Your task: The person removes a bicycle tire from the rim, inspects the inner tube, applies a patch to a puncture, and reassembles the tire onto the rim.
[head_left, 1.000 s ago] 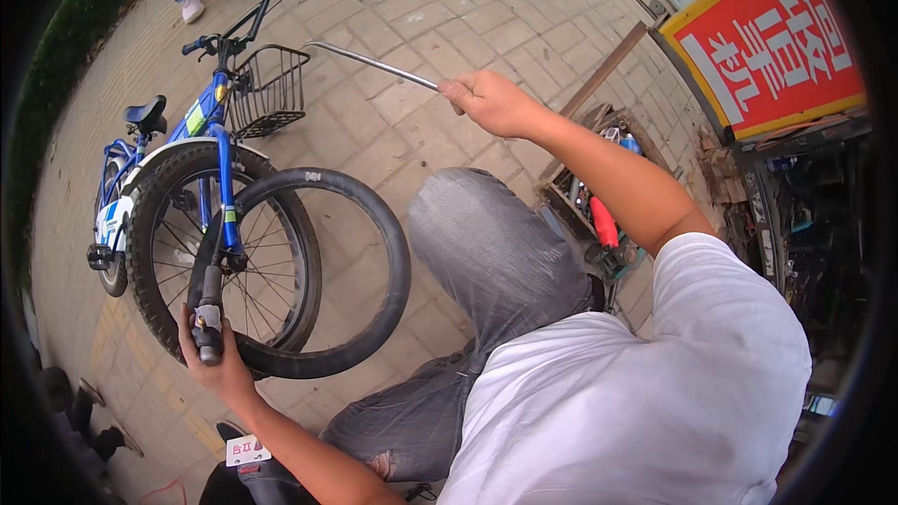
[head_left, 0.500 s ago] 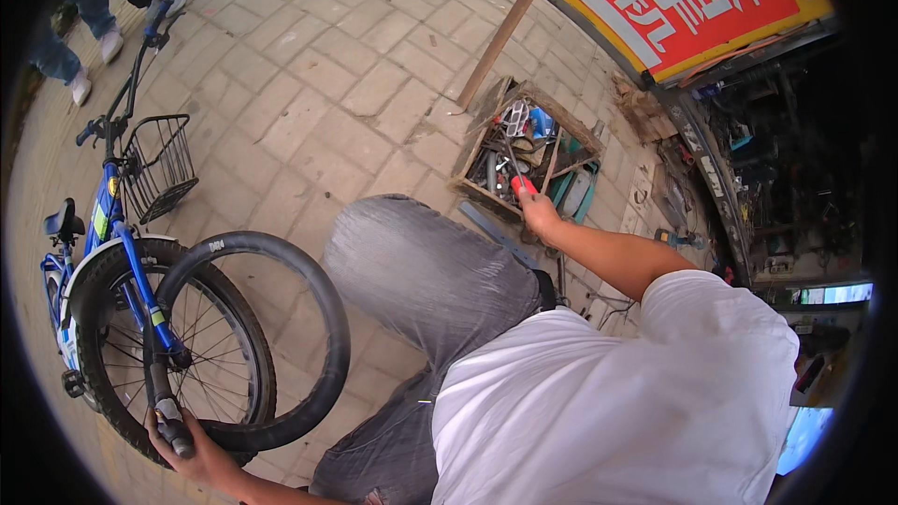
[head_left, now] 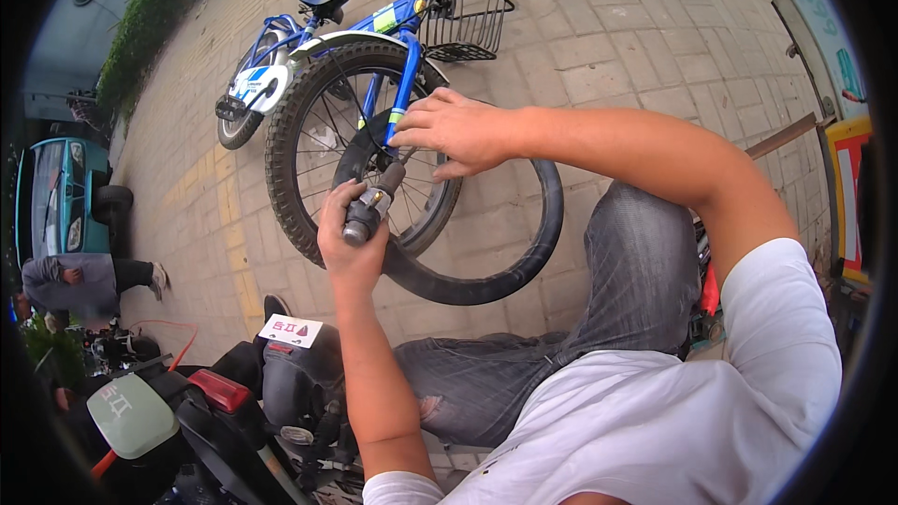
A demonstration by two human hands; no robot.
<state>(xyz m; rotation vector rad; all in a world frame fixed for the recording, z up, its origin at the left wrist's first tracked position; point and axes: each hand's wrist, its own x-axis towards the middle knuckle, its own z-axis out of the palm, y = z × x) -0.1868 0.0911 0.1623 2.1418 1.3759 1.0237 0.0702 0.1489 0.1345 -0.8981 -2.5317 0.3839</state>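
Note:
My left hand (head_left: 352, 241) is closed around a stubby dark cylindrical piece (head_left: 359, 224) with a grey band and a small brass-coloured part. I cannot tell whether this piece belongs to the tube or is a separate tool. Above it, my right hand (head_left: 456, 134) reaches across with fingers stretched out, close to the lower end of the blue fork (head_left: 408, 75). No object shows in that hand. A puffed-up black inner tube (head_left: 482, 290) loops beside the front wheel (head_left: 281, 154), partly overlapping its spokes. The blue bicycle (head_left: 393, 19) stands in front of me.
A black wire basket (head_left: 468, 23) hangs at the bicycle's front. Parked scooters (head_left: 131, 416) crowd the lower left, and a person (head_left: 84, 281) is near a teal vehicle (head_left: 70, 196). By my knee lies a red-handled thing (head_left: 710, 292). A wooden strip (head_left: 781, 136) rests on the paving at right.
My right hand has left the red-handled thing in the tool box and come over to the front wheel. My view has swung left. The left hand keeps its hold.

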